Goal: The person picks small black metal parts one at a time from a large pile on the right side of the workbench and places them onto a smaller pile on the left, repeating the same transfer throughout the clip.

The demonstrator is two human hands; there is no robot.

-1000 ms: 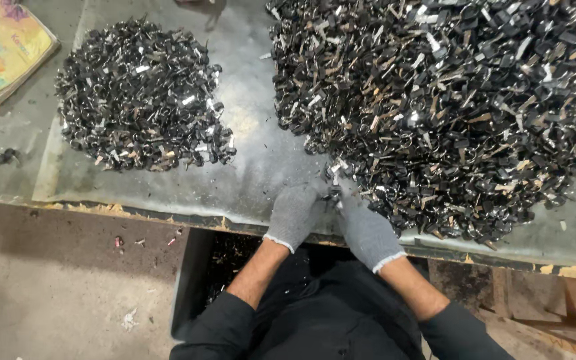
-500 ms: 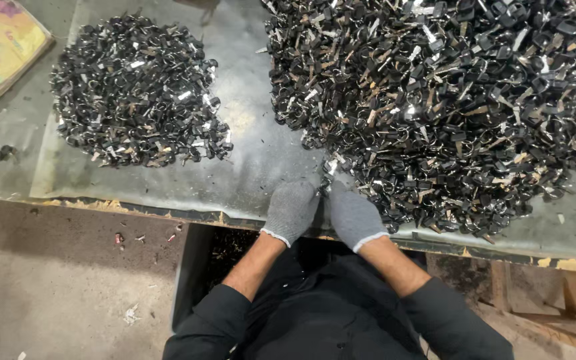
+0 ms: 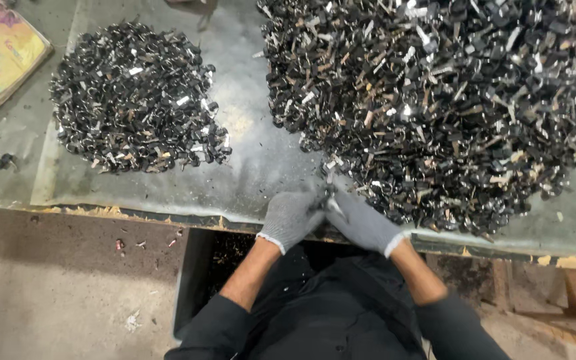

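Change: both gloved hands sit a little nearer the surface edge than half a second ago, still pressed together; the piles have not shifted.
Left hand (image 3: 293,217): grey knit glove, fingers curled round a small metal piece (image 3: 328,200) at the near edge.
Right hand (image 3: 363,223): grey knit glove, fingers closed on the same piece, touching the left.
Large pile (image 3: 441,100): dark and shiny small metal parts, jumbled, just beyond the hands.
Small pile (image 3: 138,100): same parts, well apart to the left.
Booklet (image 3: 1,53): flat, yellow and pink cover, far-left corner.
Surface (image 3: 255,160): dull grey sheet, scuffed, bare between the piles.
Floor (image 3: 68,280): concrete, dusty, below.
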